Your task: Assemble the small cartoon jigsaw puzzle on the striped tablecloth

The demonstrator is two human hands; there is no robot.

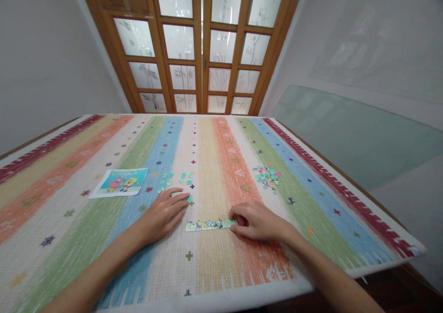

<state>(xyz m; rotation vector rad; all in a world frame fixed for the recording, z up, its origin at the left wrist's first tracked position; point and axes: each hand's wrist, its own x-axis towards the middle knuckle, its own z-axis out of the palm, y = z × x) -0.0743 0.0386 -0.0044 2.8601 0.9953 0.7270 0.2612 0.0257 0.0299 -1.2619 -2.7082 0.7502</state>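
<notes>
A strip of joined jigsaw pieces [207,225] lies flat on the patterned tablecloth [211,253] in front of me. My right hand [254,220] has its thumb and curled fingers closed at the strip's right end, which they partly cover. To the left, my left hand [165,214] rests with fingers stretched out over a few loose green jigsaw pieces, some hidden beneath it. Just beyond that hand are two small groups of turquoise-green jigsaw pieces [187,178]. A heap of mixed jigsaw pieces [267,178] lies farther back on the right.
At the left lies a printed picture sheet [120,182] with cartoon figures on turquoise. The table's near edge [249,299] runs below my forearms. Past the far edge stand wooden doors with glass panes [183,64]. A pale glass panel [339,128] leans along the right wall.
</notes>
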